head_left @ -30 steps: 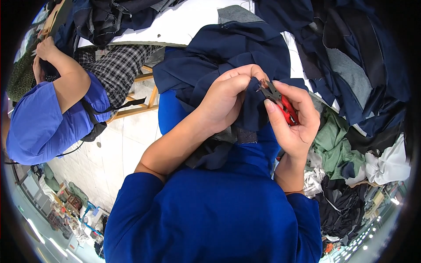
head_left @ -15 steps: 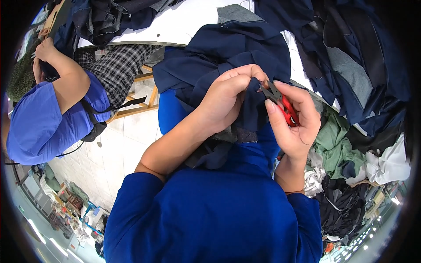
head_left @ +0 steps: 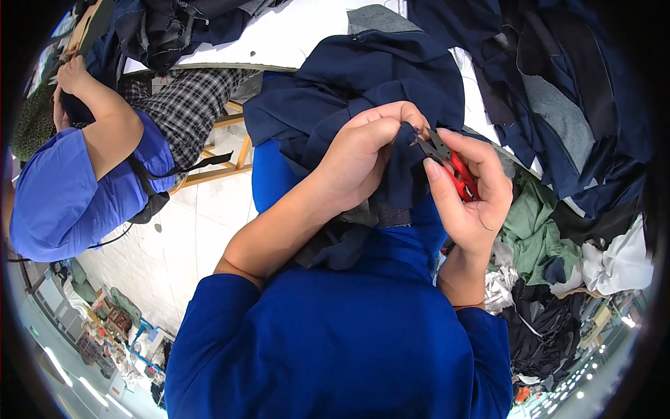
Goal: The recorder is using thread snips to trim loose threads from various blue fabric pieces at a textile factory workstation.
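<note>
A dark navy cloth piece [head_left: 377,80] drapes from the white table down over my lap. My left hand [head_left: 366,150] is closed on a bunched edge of it, pinched between thumb and fingers. In my right hand [head_left: 471,192] I grip small thread snips [head_left: 457,171] with red handles and dark blades. Their tips point up and left, right beside the pinched edge, where a bit of loose thread shows. Whether the blades touch the cloth I cannot tell. Part of the cloth hangs below my left hand.
On the white table [head_left: 293,35] lie more navy pieces [head_left: 167,31] and a large dark pile [head_left: 551,91]. Green cloth [head_left: 534,216], white cloth [head_left: 618,258] and black cloth [head_left: 548,328] heap at my right. At left, a person in a blue-violet top [head_left: 63,195] sits near a wooden stool [head_left: 227,174].
My right hand and the snips have shifted very slightly to the right. My left hand keeps its hold on the cloth edge.
</note>
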{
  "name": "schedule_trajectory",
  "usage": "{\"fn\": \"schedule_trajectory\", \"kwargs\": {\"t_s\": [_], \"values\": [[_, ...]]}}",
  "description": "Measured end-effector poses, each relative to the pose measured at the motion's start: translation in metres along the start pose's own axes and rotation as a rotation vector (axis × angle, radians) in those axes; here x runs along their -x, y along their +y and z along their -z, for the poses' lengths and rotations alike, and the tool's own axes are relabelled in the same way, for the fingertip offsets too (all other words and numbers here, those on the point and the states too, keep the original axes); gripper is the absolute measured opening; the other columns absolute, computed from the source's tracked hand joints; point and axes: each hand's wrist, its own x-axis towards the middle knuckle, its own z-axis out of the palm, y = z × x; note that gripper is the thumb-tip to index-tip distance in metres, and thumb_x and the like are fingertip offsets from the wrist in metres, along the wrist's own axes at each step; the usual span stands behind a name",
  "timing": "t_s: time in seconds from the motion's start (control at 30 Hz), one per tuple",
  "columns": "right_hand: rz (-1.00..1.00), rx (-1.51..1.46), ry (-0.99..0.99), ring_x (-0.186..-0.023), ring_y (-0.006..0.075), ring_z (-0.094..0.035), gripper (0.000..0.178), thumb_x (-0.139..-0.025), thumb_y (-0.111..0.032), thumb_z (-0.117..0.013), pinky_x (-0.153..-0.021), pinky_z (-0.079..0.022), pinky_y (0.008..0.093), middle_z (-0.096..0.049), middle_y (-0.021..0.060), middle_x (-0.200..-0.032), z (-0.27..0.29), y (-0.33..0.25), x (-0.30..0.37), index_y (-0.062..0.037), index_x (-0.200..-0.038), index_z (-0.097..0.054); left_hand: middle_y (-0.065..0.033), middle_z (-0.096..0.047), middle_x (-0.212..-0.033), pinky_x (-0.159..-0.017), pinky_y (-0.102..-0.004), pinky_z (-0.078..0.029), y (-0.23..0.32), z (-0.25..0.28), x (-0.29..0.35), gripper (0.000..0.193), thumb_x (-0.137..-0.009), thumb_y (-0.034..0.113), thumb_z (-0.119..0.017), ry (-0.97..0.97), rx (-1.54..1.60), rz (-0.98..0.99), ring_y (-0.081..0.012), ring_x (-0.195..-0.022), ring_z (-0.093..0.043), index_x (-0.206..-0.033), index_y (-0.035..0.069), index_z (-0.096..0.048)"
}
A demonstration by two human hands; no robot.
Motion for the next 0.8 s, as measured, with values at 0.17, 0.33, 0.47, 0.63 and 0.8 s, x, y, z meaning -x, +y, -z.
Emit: {"fn": "schedule_trajectory", "kwargs": {"t_s": [0.17, 0.33, 0.47, 0.63, 0.8], "values": [[-0.027, 0.01, -0.015, -0.079, 0.0113, -0.063, 0.029, -0.072, 0.006, -0.067, -0.072, -0.048, 0.0201, -0.066, 0.0095, -0.089, 0.001, -0.002, 0.0, 0.003, -0.1, -0.062, -0.0014, -0.056, -0.081, -0.073, -0.0214, -0.04, 0.0, 0.001, 0.001, 0.013, -0.079, 0.004, -0.04, 0.0, 0.025, 0.004, -0.0078, -0.077, -0.051, -0.077, 0.006, -0.053], [-0.013, 0.003, -0.013, -0.079, 0.0113, -0.063, 0.028, -0.072, 0.006, -0.067, -0.072, -0.047, 0.0199, -0.066, 0.0094, -0.089, 0.0, -0.002, 0.001, 0.0033, -0.1, -0.061, -0.001, -0.057, -0.08, -0.073, -0.0211, -0.04, -0.002, 0.004, 0.0, 0.014, -0.079, 0.003, -0.04, -0.034, 0.041, 0.002, -0.0076, -0.076, -0.052, -0.077, 0.006, -0.053], [-0.031, -0.029, 0.004, -0.079, 0.0118, -0.063, 0.028, -0.073, 0.006, -0.067, -0.073, -0.048, 0.0203, -0.066, 0.0099, -0.089, -0.002, -0.003, -0.001, 0.0036, -0.1, -0.061, -0.001, -0.058, -0.08, -0.073, -0.0211, -0.041, -0.003, 0.002, 0.0, 0.016, -0.08, 0.003, -0.039, -0.019, 0.023, 0.003, -0.0071, -0.075, -0.053, -0.078, 0.005, -0.054], [0.005, -0.01, -0.016, -0.079, 0.0103, -0.062, 0.028, -0.073, 0.006, -0.067, -0.072, -0.047, 0.0198, -0.066, 0.0101, -0.091, -0.002, -0.001, -0.001, 0.0037, -0.101, -0.061, -0.0011, -0.058, -0.08, -0.072, -0.0214, -0.042, -0.004, 0.002, 0.0, 0.017, -0.08, 0.003, -0.038, -0.029, 0.029, -0.005, -0.0073, -0.074, -0.053, -0.079, 0.005, -0.055], [-0.007, -0.096, 0.053, -0.075, 0.0086, -0.06, 0.029, -0.073, 0.005, -0.068, -0.07, -0.046, 0.0188, -0.065, 0.0097, -0.091, -0.012, 0.008, -0.001, 0.0033, -0.102, -0.06, -0.0017, -0.058, -0.079, -0.071, -0.0214, -0.043, 0.0, 0.0, -0.001, 0.017, -0.08, 0.003, -0.038, 0.002, 0.029, -0.016, -0.0072, -0.073, -0.053, -0.08, 0.005, -0.054]]}}
